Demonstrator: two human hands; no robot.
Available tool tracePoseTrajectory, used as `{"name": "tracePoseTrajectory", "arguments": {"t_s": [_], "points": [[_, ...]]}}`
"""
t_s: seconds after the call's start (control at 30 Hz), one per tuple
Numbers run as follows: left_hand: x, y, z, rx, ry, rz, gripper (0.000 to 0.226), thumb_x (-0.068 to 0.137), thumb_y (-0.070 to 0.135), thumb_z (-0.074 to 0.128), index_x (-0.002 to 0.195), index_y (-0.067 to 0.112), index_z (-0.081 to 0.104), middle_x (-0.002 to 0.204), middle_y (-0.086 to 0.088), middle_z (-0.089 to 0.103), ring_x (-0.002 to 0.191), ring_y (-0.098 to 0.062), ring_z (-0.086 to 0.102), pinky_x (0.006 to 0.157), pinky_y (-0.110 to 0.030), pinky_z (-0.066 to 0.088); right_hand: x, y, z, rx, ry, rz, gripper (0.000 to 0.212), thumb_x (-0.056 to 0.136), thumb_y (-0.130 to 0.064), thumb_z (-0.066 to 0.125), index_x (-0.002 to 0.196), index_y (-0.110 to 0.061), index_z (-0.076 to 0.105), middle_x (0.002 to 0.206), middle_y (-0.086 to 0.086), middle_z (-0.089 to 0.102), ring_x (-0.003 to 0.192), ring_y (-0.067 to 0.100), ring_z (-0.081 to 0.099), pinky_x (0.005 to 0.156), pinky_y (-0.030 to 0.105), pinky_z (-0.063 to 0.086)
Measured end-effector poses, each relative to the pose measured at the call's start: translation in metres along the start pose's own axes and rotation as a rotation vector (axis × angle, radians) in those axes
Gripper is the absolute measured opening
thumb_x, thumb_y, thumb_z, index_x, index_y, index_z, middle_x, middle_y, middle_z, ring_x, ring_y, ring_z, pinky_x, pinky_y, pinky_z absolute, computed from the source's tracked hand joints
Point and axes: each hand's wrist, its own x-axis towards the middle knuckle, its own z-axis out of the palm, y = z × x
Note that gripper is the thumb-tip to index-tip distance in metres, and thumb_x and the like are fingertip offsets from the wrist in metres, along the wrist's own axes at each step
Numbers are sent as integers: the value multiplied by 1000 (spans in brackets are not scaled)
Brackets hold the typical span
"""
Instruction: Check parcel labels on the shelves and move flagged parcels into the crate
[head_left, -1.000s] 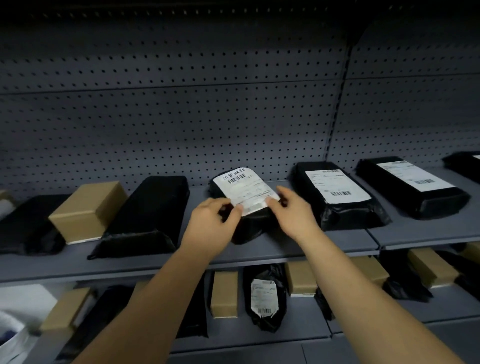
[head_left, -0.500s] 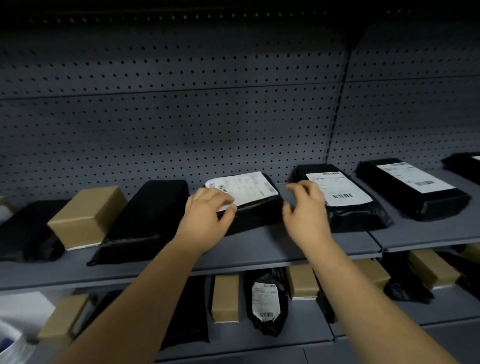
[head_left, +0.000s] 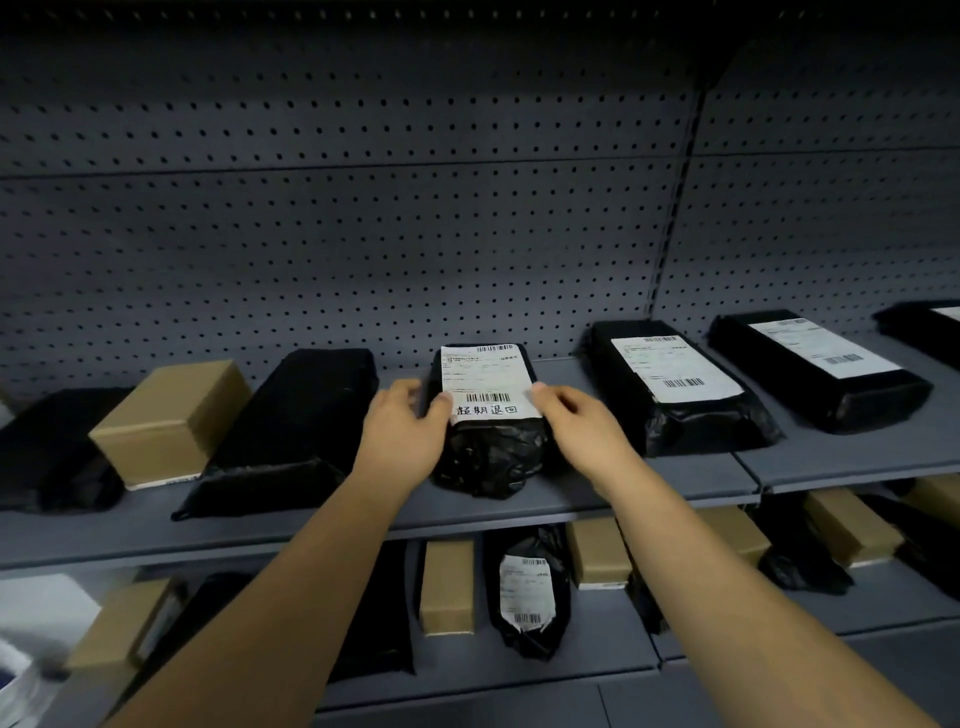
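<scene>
On the upper shelf (head_left: 519, 512), mid-row, the black parcel (head_left: 488, 457) lies straight ahead, long axis running near to far. My left grip (head_left: 402, 431) curls round its left edge, thumb on the hand-marked label (head_left: 485, 376); my right grip (head_left: 576, 421), loosely spread, touches the right edge.

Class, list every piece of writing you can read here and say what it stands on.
"超期退回": handwritten at the bottom of the white label on the middle black parcel.
Printed lines on that label and on the other labels: too small to read.
</scene>
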Motion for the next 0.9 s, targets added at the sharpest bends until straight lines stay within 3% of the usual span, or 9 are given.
{"name": "tracePoseTrajectory", "arguments": {"t_s": [0.1,0.17,0.27,0.43,0.6,0.77,0.9], "points": [[1,1,1,-156,-152,-163,31,97,37,55,115,15,67,111,2,67,93,-11,59,80,-23,41,0,1,3,110,-93,37,25,92,-43,63,103,-21,72,101,-9,73,99,12,67,80,22,47],[-2,1,0,-231,-154,-138,24,98,32,54,109,18,70,108,4,70,88,-4,61,70,-19,43,2,3,7,178,-107,31,21,91,-32,66,109,-22,73,103,-8,74,103,12,68,88,24,49],[-6,4,-7,-338,-102,-21,21,99,22,54,115,20,67,101,13,71,84,5,65,65,-6,45,3,0,9,290,-77,-55,35,91,-22,67,126,-23,65,115,-6,70,107,10,66,90,22,48],[-11,17,-23,-534,-84,137,27,98,8,54,119,21,62,101,15,72,94,4,67,78,-7,48,-1,-16,4,513,-90,-208,41,91,-3,65,128,-21,61,124,0,68,115,12,63,96,26,50],[-16,22,-28,-591,-41,196,33,97,6,56,103,38,62,105,15,72,105,-2,65,92,-17,49,-7,-28,-3,546,-119,-278,41,92,2,62,125,-20,60,117,-4,70,107,2,65,80,15,51],[-25,28,-30,-599,-27,238,38,96,3,55,101,40,61,97,24,71,100,7,64,84,-9,47,-9,-28,-4,530,-117,-308,42,92,1,62,131,-16,58,127,2,66,120,13,60,88,20,52],[-28,29,-32,-620,-5,236,32,96,3,55,109,32,60,112,15,68,107,3,62,90,-12,48,-14,-30,-6,533,-127,-319,42,92,1,62,129,-18,59,124,-1,68,118,11,61,87,21,53]]}}
